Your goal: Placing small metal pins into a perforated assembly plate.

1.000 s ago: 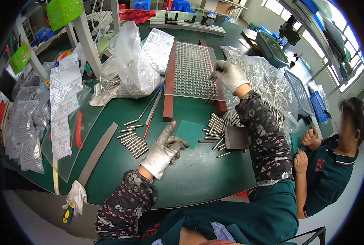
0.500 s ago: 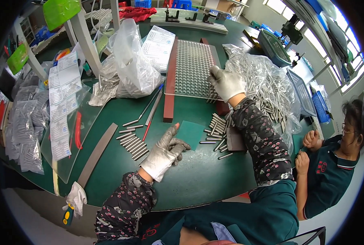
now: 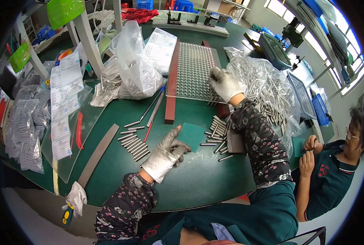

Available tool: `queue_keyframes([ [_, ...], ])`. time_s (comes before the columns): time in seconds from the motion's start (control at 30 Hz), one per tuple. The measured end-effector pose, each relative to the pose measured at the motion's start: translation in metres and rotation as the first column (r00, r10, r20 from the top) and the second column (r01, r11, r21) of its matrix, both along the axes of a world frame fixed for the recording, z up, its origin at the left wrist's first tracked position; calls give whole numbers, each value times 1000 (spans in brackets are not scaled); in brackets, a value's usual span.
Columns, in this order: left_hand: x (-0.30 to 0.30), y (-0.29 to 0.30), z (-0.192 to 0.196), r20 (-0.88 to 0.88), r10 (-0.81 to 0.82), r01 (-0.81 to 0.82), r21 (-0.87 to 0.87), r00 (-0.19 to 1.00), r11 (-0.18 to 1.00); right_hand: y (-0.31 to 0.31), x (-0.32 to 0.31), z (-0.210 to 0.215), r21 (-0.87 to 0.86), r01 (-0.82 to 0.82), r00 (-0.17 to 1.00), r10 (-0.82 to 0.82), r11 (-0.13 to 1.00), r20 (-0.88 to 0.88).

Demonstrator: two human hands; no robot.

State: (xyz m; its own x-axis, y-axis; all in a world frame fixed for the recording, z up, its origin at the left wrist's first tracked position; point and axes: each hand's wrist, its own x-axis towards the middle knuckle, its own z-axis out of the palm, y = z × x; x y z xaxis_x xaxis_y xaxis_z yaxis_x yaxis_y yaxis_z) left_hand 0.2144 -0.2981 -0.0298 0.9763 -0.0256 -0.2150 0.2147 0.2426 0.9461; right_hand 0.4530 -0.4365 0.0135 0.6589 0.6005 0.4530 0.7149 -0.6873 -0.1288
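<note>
My right hand (image 3: pixel 227 85), in a whitish glove, is at the near right part of a clear plate (image 3: pixel 182 93) dotted with rows of round holes. Its fingers are drawn together; whatever is between them is hidden. The plate lies across two dark red bars (image 3: pixel 169 110). My left hand (image 3: pixel 165 154), gloved and smudged grey, rests low over the table with thumb and fingers apart, holding nothing. Beside it lie a green square sheet (image 3: pixel 191 136) and a row of short metal pins (image 3: pixel 135 146). More loose pins (image 3: pixel 218 128) are scattered below the plate.
A large plastic bag of metal pins (image 3: pixel 267 90) spreads at the right. Behind the left hand are a standing clear bag (image 3: pixel 131 61) and a grey strip (image 3: pixel 98 155). Printed sheets (image 3: pixel 65 106) lie at left. A co-worker's hands (image 3: pixel 308 153) are at the right table edge.
The whole view has shifted slightly. My two hands keep nearly the same places and poses. At the right, the co-worker's hands have moved a little.
</note>
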Motion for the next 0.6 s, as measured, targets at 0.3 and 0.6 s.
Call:
queue_keyframes([
  [0.3, 2, 1, 0, -1, -27, 27, -9, 1000, 1000, -3, 23, 3, 344, 138, 962, -43, 929, -270],
  [0.6, 1, 1, -2, 2, -24, 24, -10, 1000, 1000, -5, 0, 3, 101, 14, 998, -20, 995, 63],
])
